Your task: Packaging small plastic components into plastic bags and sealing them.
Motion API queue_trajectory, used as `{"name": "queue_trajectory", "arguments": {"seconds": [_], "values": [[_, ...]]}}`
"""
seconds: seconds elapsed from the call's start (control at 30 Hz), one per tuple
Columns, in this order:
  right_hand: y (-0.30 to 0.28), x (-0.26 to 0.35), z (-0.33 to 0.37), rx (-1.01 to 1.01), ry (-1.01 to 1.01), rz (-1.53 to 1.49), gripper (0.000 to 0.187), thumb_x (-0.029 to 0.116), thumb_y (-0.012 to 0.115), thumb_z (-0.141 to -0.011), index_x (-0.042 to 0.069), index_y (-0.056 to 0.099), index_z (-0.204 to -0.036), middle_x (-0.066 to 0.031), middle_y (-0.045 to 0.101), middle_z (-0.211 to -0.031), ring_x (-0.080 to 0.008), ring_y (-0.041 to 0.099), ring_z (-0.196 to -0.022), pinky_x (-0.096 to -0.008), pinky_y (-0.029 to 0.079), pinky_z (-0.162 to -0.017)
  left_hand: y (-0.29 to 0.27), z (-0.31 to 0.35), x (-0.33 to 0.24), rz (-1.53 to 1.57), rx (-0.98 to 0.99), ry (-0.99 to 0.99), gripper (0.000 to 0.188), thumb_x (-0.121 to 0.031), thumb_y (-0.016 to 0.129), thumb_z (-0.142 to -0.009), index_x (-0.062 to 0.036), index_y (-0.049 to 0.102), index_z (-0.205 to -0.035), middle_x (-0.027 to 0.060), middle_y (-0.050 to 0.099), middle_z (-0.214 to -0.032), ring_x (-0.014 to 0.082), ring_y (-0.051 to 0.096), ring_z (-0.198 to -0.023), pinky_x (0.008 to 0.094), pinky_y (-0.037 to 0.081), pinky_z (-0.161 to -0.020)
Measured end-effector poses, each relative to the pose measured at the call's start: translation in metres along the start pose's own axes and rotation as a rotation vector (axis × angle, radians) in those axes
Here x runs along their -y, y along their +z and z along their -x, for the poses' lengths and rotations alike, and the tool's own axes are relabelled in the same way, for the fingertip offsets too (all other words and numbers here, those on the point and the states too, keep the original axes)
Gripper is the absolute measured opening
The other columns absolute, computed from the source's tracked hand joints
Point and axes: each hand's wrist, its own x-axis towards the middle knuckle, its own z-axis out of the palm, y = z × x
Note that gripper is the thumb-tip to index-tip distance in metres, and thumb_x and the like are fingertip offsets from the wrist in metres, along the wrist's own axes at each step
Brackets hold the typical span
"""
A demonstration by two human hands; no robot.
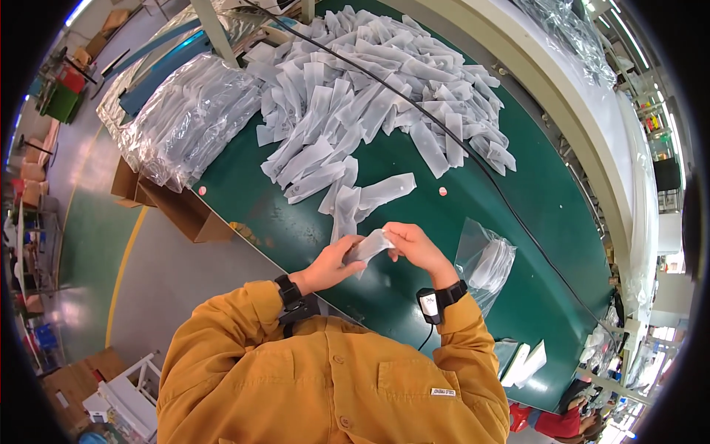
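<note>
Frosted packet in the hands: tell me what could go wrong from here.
The thin packet held by the left hand and right hand might crease. Loose packets just ahead could get snagged and dragged along. The black cable crossing before the pile might hinder a reach.

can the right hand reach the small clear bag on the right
Probably yes: the right hand is close to the small clear bag, with nothing seen blocking the way, though it currently holds a whitish strip.

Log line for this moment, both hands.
left hand: holds translucent pouch | right hand: pinches one end | beyond: pouch pile on green table
</note>
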Motion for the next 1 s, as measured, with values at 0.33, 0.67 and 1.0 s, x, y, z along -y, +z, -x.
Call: {"name": "queue_trajectory", "arguments": {"seconds": [0.33,0.67,1.0], "values": [[-0.046,-0.005,-0.063,-0.582,-0.506,0.829,0.03,0.0,0.058,-0.085,0.002,0.061,-0.114,-0.0132,0.064,-0.097,-0.0283,0.063,-0.073,-0.0348,0.051,-0.068,0.002,0.024,0.021,-0.248,0.249,0.001,0.032,-0.016,0.067,-0.088,-0.0012,0.052,-0.113,0.0174,0.061,-0.101,0.0381,0.06,-0.091,0.0407,0.051,-0.078],[-0.054,-0.09,-0.049,-0.55,-0.268,0.947,0.026,0.007,0.064,-0.082,-0.002,0.06,-0.105,-0.0227,0.062,-0.095,-0.0428,0.061,-0.085,-0.0461,0.049,-0.076,0.014,0.032,0.06,-0.449,0.304,0.06,0.027,-0.019,0.064,-0.089,-0.003,0.05,-0.106,0.0159,0.06,-0.098,0.0377,0.06,-0.092,0.045,0.05,-0.078],[-0.033,-0.086,0.03,-0.464,-0.03,0.687,0.017,0.011,0.064,-0.084,-0.004,0.058,-0.089,-0.0243,0.061,-0.087,-0.0463,0.058,-0.086,-0.0488,0.047,-0.075,0.024,0.037,0.05,-0.521,0.406,0.247,0.025,-0.016,0.067,-0.084,-0.0035,0.053,-0.101,0.0141,0.059,-0.099,0.0339,0.059,-0.095,0.0409,0.049,-0.081]]}}
